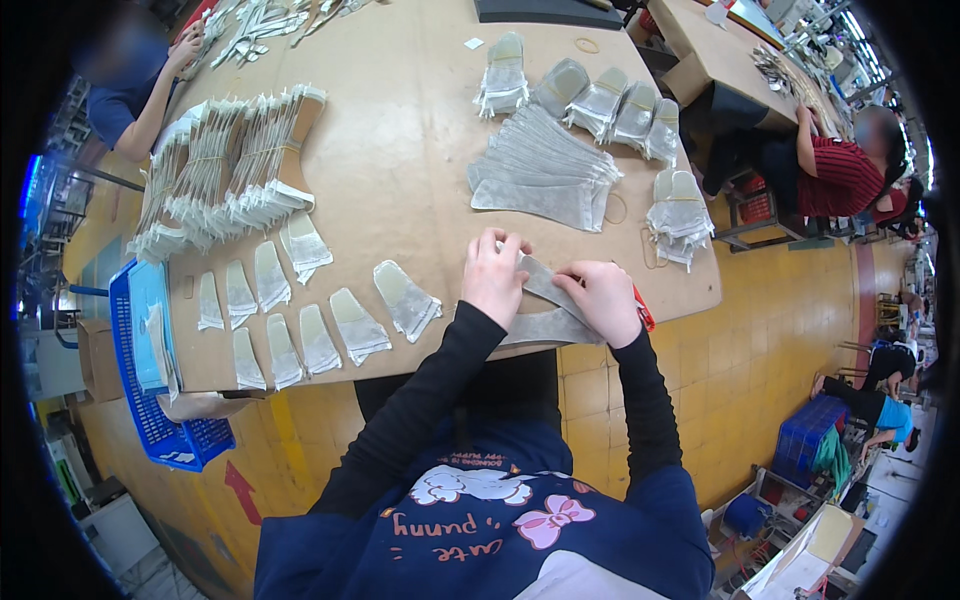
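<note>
My left hand (pixel 492 275) has its fingers curled down on one end of a grey fabric strip (pixel 541 279). At the strip's other end my right hand (pixel 603 302) pinches it between thumb and fingers. Just below, at the table's near edge, lies a second grey fabric piece (pixel 552 327), partly covered by the strip and my right hand. A red-handled tool (pixel 643 310) shows beside my right hand; its kind is hidden. Beyond my hands spreads a fanned stack of grey fabric pieces (pixel 540 170).
Several banded bundles of pale pieces (pixel 502 75) stand at the back right. Single trapezoid pieces (pixel 405 298) lie in rows to my left, near large banded stacks (pixel 232 160). A blue basket (pixel 140 395) hangs by the left edge. People sit left (pixel 125 100) and right (pixel 845 175).
</note>
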Demonstrator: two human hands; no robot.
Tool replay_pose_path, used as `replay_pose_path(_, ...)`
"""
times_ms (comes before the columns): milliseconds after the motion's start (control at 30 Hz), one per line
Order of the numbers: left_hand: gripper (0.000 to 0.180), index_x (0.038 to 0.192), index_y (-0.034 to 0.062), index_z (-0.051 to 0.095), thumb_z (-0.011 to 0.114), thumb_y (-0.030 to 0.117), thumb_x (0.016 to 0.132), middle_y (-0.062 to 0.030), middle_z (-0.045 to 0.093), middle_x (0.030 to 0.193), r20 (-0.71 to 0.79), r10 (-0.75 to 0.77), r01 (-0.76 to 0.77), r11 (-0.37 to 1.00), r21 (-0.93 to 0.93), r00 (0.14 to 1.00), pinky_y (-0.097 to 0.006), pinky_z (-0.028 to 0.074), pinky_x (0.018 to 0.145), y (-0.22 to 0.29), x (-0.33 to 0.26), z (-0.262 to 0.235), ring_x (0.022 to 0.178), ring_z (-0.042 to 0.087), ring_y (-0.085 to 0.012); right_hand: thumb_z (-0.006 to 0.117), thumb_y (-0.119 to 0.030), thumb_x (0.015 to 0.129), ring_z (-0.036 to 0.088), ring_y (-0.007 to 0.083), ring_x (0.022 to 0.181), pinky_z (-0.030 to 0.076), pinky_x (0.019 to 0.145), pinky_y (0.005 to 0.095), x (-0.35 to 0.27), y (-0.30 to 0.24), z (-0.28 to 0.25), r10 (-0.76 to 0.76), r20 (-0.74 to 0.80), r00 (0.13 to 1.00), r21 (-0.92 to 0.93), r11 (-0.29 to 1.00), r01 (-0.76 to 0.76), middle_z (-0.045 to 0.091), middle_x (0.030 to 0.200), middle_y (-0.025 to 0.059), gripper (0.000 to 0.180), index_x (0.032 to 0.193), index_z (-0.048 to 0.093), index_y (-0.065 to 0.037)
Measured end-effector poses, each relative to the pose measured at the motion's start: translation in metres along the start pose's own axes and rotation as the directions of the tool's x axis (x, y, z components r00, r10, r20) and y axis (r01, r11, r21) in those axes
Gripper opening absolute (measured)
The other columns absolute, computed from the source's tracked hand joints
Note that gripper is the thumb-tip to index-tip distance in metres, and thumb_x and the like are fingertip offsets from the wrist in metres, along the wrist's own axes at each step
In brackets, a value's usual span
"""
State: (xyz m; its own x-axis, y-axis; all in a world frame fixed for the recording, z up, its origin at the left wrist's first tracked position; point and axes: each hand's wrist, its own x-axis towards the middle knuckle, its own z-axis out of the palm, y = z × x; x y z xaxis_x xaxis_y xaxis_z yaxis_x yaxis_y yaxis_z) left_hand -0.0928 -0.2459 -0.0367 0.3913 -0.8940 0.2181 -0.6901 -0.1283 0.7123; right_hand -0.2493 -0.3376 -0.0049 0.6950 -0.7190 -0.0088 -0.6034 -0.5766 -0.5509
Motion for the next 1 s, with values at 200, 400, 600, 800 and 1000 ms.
replay_pose_path(200, 0.035, 0.103, 0.0073, 0.058, 0.073, 0.013, 0.072, -0.0101, 0.053, 0.095, 0.269, 0.046, -0.041, 0.999, -0.023, 0.962, -0.041, 0.046, 0.079, 0.014, -0.05, -0.021, 0.091, 0.054, -0.0296, 0.066, -0.007, 0.088, 0.059, 0.0093, 0.068, 0.045, 0.061, 0.0236, -0.041, -0.005, -0.048, 0.261, -0.351, 0.899, 0.429, 0.898, -0.093, 0.067, 0.077, 0.0045, 0.012, 0.088, 0.069, 0.005)
replay_pose_path(400, 0.026, 0.11, 0.0023, 0.055, 0.063, 0.016, 0.09, -0.0081, 0.056, 0.095, 0.291, -0.139, 0.228, 0.927, -0.297, 0.946, -0.033, 0.048, 0.075, 0.017, -0.048, -0.013, 0.086, 0.058, -0.0223, 0.064, -0.003, 0.09, 0.057, 0.0061, 0.072, 0.044, 0.066, 0.02, -0.086, -0.044, -0.028, 0.553, -0.277, 0.785, 0.869, 0.493, -0.041, 0.064, 0.079, 0.0011, 0.01, 0.094, 0.067, 0.006)
replay_pose_path(600, 0.033, 0.125, -0.0006, 0.047, 0.037, 0.024, 0.106, -0.0041, 0.057, 0.108, 0.347, -0.278, 0.417, 0.257, -0.872, 0.896, -0.024, 0.044, 0.087, 0.046, -0.059, -0.009, 0.099, 0.053, -0.0084, 0.066, -0.002, 0.089, 0.059, 0.0086, 0.077, 0.047, 0.072, 0.0209, -0.073, -0.075, 0.045, 0.563, -0.259, 0.785, 0.914, 0.405, 0.01, 0.065, 0.085, 0.0034, 0.009, 0.095, 0.065, 0.004)
replay_pose_path(800, 0.042, 0.125, -0.0011, 0.046, 0.034, 0.034, 0.106, -0.0095, 0.057, 0.108, 0.224, -0.328, 0.308, 0.231, -0.923, 0.917, -0.029, 0.045, 0.088, 0.056, -0.073, -0.013, 0.098, 0.055, -0.0149, 0.068, 0.002, 0.083, 0.054, 0.0128, 0.066, 0.043, 0.059, 0.025, -0.064, -0.082, 0.066, 0.39, -0.533, 0.751, 0.613, 0.789, 0.026, 0.061, 0.078, 0.0058, 0.004, 0.085, 0.064, 0.001)
replay_pose_path(1000, 0.03, 0.123, -0.0005, 0.048, 0.046, 0.019, 0.1, -0.0138, 0.06, 0.094, 0.085, -0.087, 0.121, 0.778, -0.617, 0.993, -0.032, 0.048, 0.077, 0.044, -0.046, -0.036, 0.088, 0.06, -0.0198, 0.065, 0.003, 0.087, 0.056, 0.0098, 0.072, 0.046, 0.065, 0.0221, -0.055, -0.078, 0.053, 0.325, -0.507, 0.799, 0.595, 0.802, 0.052, 0.061, 0.084, 0.0065, 0.004, 0.09, 0.063, 0.004)
